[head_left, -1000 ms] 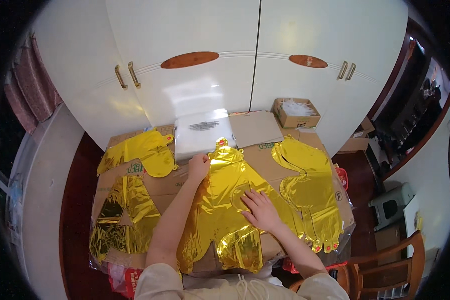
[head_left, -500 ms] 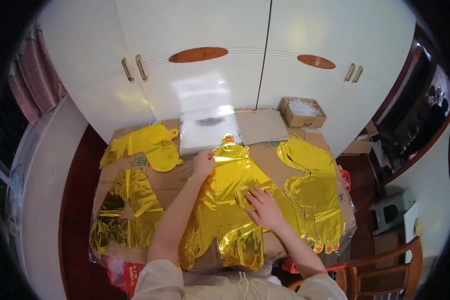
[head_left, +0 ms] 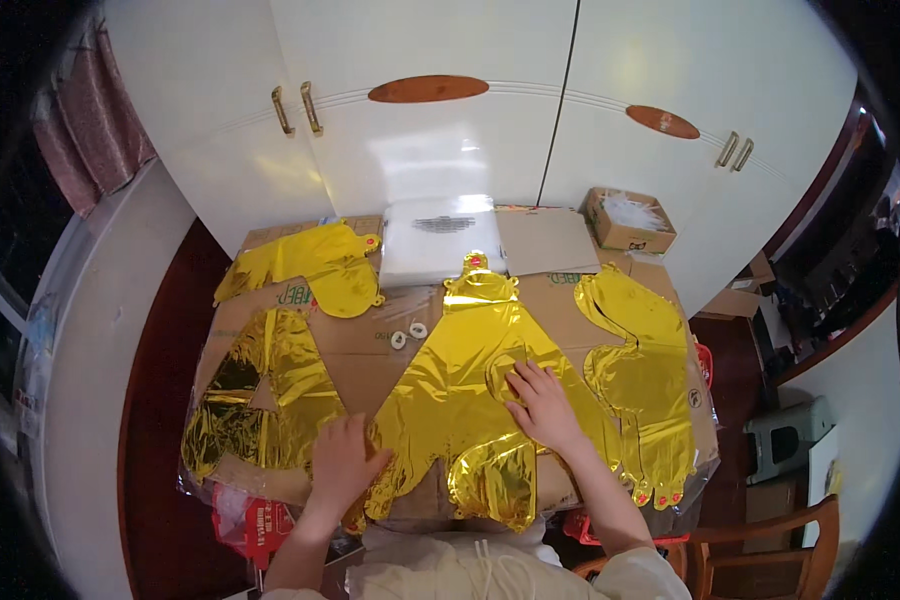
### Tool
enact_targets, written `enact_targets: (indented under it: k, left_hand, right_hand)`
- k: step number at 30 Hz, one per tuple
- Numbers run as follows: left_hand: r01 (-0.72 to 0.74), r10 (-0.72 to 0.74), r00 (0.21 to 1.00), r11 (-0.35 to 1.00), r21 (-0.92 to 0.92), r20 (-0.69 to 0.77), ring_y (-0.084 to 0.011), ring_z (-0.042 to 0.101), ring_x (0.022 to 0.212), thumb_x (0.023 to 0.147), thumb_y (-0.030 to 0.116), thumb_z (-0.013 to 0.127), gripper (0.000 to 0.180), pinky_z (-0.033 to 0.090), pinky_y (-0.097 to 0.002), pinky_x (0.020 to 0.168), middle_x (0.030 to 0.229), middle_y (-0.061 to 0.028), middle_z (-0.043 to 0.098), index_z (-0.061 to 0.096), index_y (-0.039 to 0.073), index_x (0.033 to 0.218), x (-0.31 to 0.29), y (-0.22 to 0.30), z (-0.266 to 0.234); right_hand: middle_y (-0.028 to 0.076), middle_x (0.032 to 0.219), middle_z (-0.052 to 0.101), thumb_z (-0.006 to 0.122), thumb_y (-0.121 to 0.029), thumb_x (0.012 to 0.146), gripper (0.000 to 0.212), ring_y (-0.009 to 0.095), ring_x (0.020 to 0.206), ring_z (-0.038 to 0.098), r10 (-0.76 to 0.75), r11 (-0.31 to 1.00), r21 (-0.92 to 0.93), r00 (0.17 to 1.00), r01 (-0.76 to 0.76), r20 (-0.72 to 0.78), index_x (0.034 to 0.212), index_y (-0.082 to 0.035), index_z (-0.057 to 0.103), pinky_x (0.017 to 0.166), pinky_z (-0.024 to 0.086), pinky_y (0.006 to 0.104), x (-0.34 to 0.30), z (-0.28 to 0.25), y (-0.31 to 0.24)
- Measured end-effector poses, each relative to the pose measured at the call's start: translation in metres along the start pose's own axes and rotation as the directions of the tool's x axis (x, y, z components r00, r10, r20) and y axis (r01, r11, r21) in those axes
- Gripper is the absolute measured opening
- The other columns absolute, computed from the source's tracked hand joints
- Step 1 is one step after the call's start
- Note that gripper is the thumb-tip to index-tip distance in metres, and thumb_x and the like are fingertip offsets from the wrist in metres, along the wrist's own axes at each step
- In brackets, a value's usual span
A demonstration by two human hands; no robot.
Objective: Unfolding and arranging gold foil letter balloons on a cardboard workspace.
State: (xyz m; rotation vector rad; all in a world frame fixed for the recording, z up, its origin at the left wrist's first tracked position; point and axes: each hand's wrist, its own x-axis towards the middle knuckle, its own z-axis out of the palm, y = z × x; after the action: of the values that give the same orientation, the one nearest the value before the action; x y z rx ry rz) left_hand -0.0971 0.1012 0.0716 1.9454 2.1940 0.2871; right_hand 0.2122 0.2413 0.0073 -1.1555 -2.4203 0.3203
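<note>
Flat gold foil balloons lie spread over the cardboard-covered table. The middle foil balloon (head_left: 470, 370) is wide, with a narrow tabbed neck at its far end. My right hand (head_left: 545, 405) rests open on its right half, fingers stretched over the foil. Near its lower left edge is my left hand (head_left: 345, 460), held open with the thumb apart, between that balloon and the left foil balloon (head_left: 295, 385). Whether its fingertips touch foil I cannot tell. Another foil balloon (head_left: 645, 375) lies to the right, and a smaller-looking one (head_left: 315, 265) at the far left.
Two small white rolls (head_left: 408, 336) sit on the cardboard. Behind them are a stack of clear plastic bags (head_left: 435, 262), a cardboard sheet (head_left: 545, 240) and a small carton (head_left: 630, 238) of white pieces. A white cabinet (head_left: 420, 150) stands behind; a wooden chair (head_left: 820, 540) is at the right.
My left hand has left the middle balloon's neck and moved down toward me, uncovering the two white rolls. My right hand stays on the foil. The view has shifted slightly.
</note>
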Motion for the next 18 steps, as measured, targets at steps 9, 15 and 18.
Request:
enact_targets:
  k: [9, 15, 18]
  left_hand:
    - [0.280, -0.265, 0.957, 0.951, -0.135, 0.119, -0.0400, 0.055, 0.107, 0.071, 0.043, 0.080, 0.080, 0.045, -0.0458, 0.093, 0.112, -0.0217, 0.059, 0.045, 0.003, 0.131, -0.020, -0.016, 0.015]
    - [0.039, -0.034, 0.998, 0.994, -0.103, 0.051, -0.0330, 0.059, 0.089, 0.073, 0.031, 0.079, 0.042, 0.045, -0.0453, 0.076, 0.087, -0.0136, 0.062, 0.055, 0.004, 0.095, -0.021, -0.035, 0.031]
    - [0.000, -0.015, 0.997, 0.982, -0.191, -0.079, -0.0338, 0.060, 0.078, 0.076, 0.028, 0.077, 0.037, 0.046, -0.0452, 0.070, 0.087, -0.0150, 0.062, 0.054, 0.004, 0.093, -0.025, -0.036, 0.041]
  right_hand:
    - [0.018, 0.138, 0.049, 0.062, -0.024, 0.089, 0.049, 0.039, 0.131, 0.042, -0.001, 0.999, 0.044, 1.000, 0.002, -0.011, 0.133, -0.005, 0.051, 0.112, 0.029, 0.0521, 0.000, 0.001, 0.003]
    - [0.017, 0.138, 0.049, 0.061, -0.024, 0.090, 0.048, 0.038, 0.131, 0.042, -0.012, 1.000, 0.018, 1.000, 0.012, 0.003, 0.132, -0.005, 0.051, 0.111, 0.029, 0.0518, 0.002, -0.004, -0.001]
    - [0.017, 0.137, 0.049, 0.061, -0.024, 0.089, 0.047, 0.036, 0.131, 0.042, -0.014, 1.000, 0.015, 1.000, 0.014, -0.002, 0.132, -0.005, 0.051, 0.111, 0.029, 0.0514, 0.001, -0.003, -0.001]
